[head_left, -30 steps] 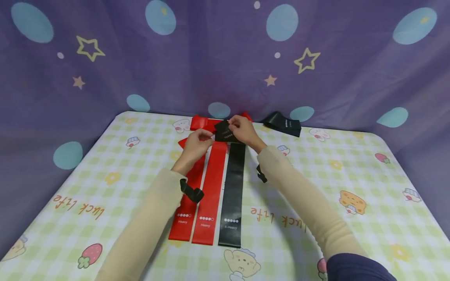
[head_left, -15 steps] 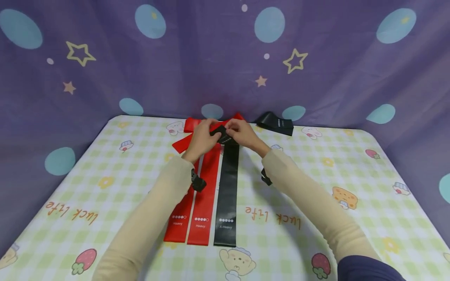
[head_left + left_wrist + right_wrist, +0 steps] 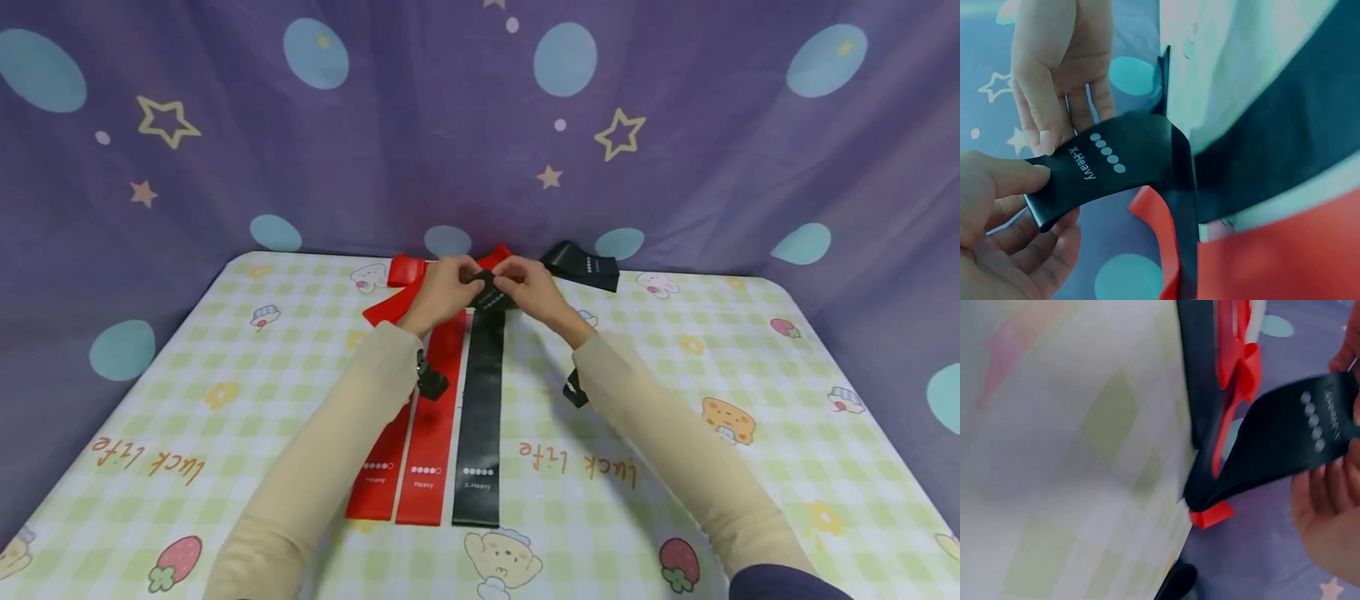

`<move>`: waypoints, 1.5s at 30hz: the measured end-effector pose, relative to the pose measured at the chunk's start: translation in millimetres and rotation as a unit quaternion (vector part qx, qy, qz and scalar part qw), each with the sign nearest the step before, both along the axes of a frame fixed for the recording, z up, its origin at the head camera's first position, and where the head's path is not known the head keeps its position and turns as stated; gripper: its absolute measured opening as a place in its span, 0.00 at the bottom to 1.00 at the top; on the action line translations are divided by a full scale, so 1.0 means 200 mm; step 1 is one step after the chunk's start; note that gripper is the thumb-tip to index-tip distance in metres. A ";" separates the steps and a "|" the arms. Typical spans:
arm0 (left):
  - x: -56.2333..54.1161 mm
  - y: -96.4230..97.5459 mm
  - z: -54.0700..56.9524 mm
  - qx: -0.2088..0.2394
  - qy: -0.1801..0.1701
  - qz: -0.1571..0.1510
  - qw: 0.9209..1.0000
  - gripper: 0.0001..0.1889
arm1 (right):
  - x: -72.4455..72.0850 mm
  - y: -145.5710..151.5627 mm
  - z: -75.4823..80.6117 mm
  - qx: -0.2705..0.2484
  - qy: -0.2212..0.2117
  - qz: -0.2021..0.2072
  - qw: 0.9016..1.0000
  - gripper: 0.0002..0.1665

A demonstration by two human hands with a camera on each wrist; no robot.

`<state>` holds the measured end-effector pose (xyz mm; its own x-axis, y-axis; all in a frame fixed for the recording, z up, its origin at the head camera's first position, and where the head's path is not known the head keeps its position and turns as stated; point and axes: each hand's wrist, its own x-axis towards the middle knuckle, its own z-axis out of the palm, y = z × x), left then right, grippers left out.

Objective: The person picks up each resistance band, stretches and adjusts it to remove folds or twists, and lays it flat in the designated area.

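Observation:
Near the table's far edge, both hands hold the raised end of a black resistance band (image 3: 489,297), printed "X-Heavy" with a row of white dots. My left hand (image 3: 444,290) pinches its corner between thumb and fingers. From the other side, my right hand (image 3: 536,292) grips the band's edge with thumb and fingertips. The band curves down to the table behind a flat black band (image 3: 480,408); whether they are one piece I cannot tell. Left of that lie two red bands (image 3: 429,433) marked "Heavy", the outer one partly under my left arm.
At the back, red band ends (image 3: 390,308) lie crossed behind the hands. A looped black band (image 3: 588,267) rests to the right, by the purple curtain (image 3: 675,200). A checked cloth (image 3: 615,533) covers the table.
My left hand has moved right and up onto the black band's end, closer to the right hand. The held end has tilted. The head view has shifted slightly.

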<state>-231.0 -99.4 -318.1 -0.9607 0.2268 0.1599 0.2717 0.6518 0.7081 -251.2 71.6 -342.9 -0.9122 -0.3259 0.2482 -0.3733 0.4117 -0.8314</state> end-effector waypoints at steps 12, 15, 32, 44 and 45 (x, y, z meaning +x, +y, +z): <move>-0.01 0.08 0.09 0.026 0.030 0.021 0.999 0.09 | 0.19 -0.06 -0.01 -0.225 -0.074 -0.137 0.962 0.08; -0.02 0.10 0.10 0.030 0.036 0.028 0.999 0.09 | 0.24 -0.09 -0.01 -0.325 -0.194 -0.104 0.920 0.10; 0.02 0.22 0.14 0.113 0.022 0.098 0.989 0.12 | 0.33 -0.16 -0.02 -0.659 -0.387 -0.004 0.645 0.29; 0.01 0.26 0.10 0.301 -0.100 0.112 0.942 0.12 | 0.27 -0.08 0.00 -0.716 -0.309 -0.052 0.624 0.29; 0.02 0.26 0.10 0.316 -0.113 0.112 0.935 0.12 | 0.26 -0.07 0.00 -0.713 -0.308 -0.051 0.628 0.29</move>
